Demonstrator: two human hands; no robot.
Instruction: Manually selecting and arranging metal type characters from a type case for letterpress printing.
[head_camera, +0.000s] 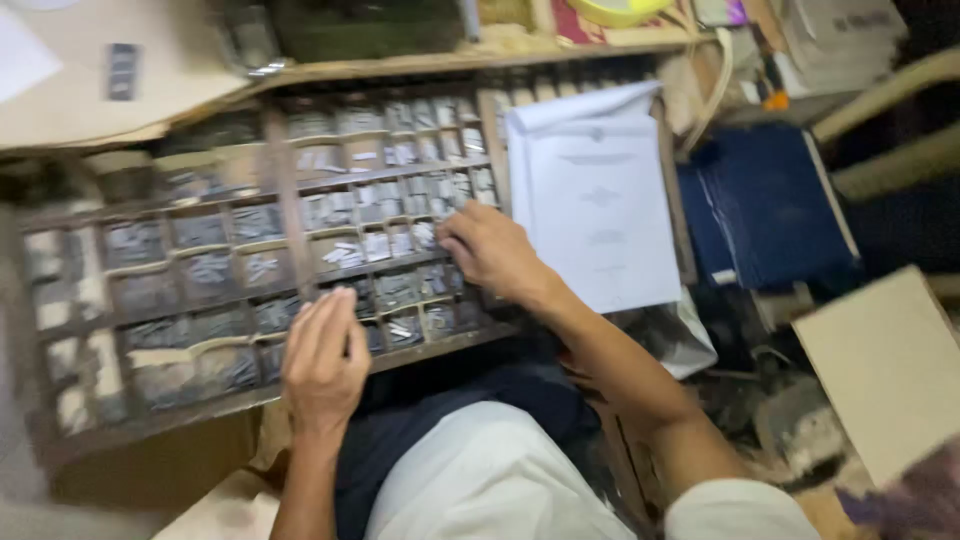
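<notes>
A wide wooden type case (285, 200) with many small compartments lies tilted in front of me, each compartment filled with small grey metal type pieces (390, 290). My left hand (322, 362) rests on the case's near rail with its fingers together, curled upward. Whether it holds anything is hidden. My right hand (490, 250) reaches into the compartments at the case's right side, its fingertips down among the metal pieces. A white printed sheet (600, 200) lies over the case's right end, just beyond my right hand.
A dark blue book (770, 205) lies right of the sheet. Brown cardboard (885, 365) sits at the lower right, and a pale board (90, 70) at the upper left. A cluttered shelf edge (450, 60) runs behind the case. My lap (480, 460) is below.
</notes>
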